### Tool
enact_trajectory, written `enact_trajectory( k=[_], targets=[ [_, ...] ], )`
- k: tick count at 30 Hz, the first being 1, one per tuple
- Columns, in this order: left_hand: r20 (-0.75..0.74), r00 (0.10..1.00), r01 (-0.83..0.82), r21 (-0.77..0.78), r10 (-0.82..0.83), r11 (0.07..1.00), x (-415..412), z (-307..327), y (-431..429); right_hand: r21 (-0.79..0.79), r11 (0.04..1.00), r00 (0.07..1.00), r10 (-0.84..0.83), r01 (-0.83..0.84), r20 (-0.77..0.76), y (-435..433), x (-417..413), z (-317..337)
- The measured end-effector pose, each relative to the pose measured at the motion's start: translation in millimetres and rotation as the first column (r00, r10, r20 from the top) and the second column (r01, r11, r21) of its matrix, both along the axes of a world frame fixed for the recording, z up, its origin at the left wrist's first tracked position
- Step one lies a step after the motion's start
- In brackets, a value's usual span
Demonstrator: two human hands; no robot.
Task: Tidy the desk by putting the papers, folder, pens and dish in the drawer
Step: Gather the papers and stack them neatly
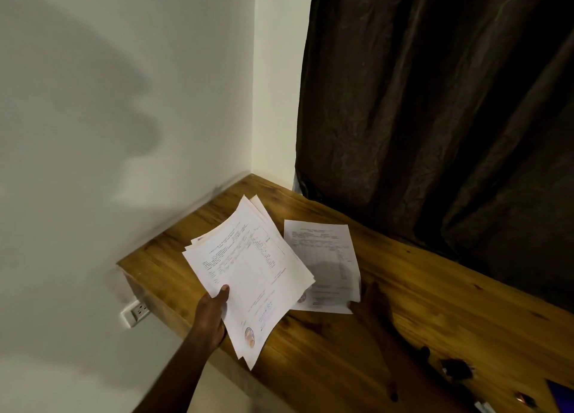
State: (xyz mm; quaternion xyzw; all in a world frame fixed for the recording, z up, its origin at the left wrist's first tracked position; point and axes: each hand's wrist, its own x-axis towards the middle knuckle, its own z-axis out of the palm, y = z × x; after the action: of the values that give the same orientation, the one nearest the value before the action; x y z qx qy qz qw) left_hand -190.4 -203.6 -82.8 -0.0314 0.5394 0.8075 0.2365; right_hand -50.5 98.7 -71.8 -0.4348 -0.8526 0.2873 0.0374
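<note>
- The left hand point(212, 315) gripped a fanned stack of papers point(248, 276), thumb lying on top of the uppermost sheet near its lower left edge and the other fingers hidden beneath
- That stack was held up off the wooden desk point(403, 313), over its left end, tilted, with its corners splayed so that several sheet edges showed at the top and at the left
- The top sheet carried printed text and a table, with a round reddish stamp near its bottom corner
- A single printed sheet point(323, 257) lay flat on the desk just to the right of the held stack — its lower left part was covered by the stack
- The right hand point(375, 307) was dark and motion-blurred, low over the desk at the lower right corner of the flat sheet; it looked spread flat with fingers extended, though whether it touched the paper could not be told
- At the bottom right corner of the view, well apart from the papers, sat a small dark object point(456, 369) and the edge of a dark blue item point(562, 395), both too blurred to identify
- No drawer was in view
- A dark curtain point(450, 102) hung behind the desk on the right, its hem reaching the desk's back edge
- A pale wall point(108, 133) bordered the desk's left end — a white power socket point(135, 312) was fixed to it just below the desktop's corner
</note>
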Motion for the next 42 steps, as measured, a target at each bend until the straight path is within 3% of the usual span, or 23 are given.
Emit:
enact_trajectory(
  k=[3, 7, 11, 15, 22, 30, 33, 36, 39, 42],
  targets=[
    [-0.011, 1.0, 0.01, -0.003, -0.01, 1.0, 0, 2, 0, -0.122, 0.992, 0.995, -0.021, 0.009, -0.098, 2, 2, 3],
    [-0.001, 0.999, 0.033, -0.027, -0.033, 0.999, 0, 3, 0, -0.474, 0.88, 0.957, -0.119, -0.023, -0.266, 5, 11, 14],
    [-0.001, 0.998, 0.067, -0.038, -0.067, 0.997, -1, 3, 1, -0.58, 0.81, 0.903, -0.184, -0.084, -0.387, 7, 22, 20],
    [0.007, 0.997, 0.074, -0.092, -0.074, 0.993, -1, 4, 8, -0.785, 0.604, 0.831, -0.36, -0.138, -0.424, -10, 33, 21],
    [0.009, 0.994, 0.113, -0.14, -0.113, 0.984, -3, 7, 8, -0.838, 0.501, 0.894, -0.242, -0.219, -0.378, -39, 39, 8],
    [-0.009, 0.993, 0.119, -0.117, -0.121, 0.986, 2, 13, 8, -0.792, 0.551, 0.942, -0.03, -0.262, -0.333, -67, 38, 19],
    [-0.041, 0.994, 0.094, -0.121, -0.099, 0.988, 7, 16, 8, -0.793, 0.578, 0.966, -0.035, -0.191, -0.257, -67, 34, 25],
    [-0.068, 0.992, 0.097, -0.111, -0.105, 0.989, 11, 18, 8, -0.791, 0.558, 0.939, -0.057, -0.251, -0.338, -68, 28, 38],
    [-0.067, 0.994, 0.077, -0.11, -0.085, 0.991, 14, 19, 10, -0.673, 0.658, 0.855, -0.083, -0.338, -0.512, -73, 29, 48],
    [-0.097, 0.99, 0.091, -0.119, -0.103, 0.989, 18, 25, 16, -0.556, 0.757, 0.862, 0.019, -0.343, -0.506, -74, 25, 43]
  ],
)
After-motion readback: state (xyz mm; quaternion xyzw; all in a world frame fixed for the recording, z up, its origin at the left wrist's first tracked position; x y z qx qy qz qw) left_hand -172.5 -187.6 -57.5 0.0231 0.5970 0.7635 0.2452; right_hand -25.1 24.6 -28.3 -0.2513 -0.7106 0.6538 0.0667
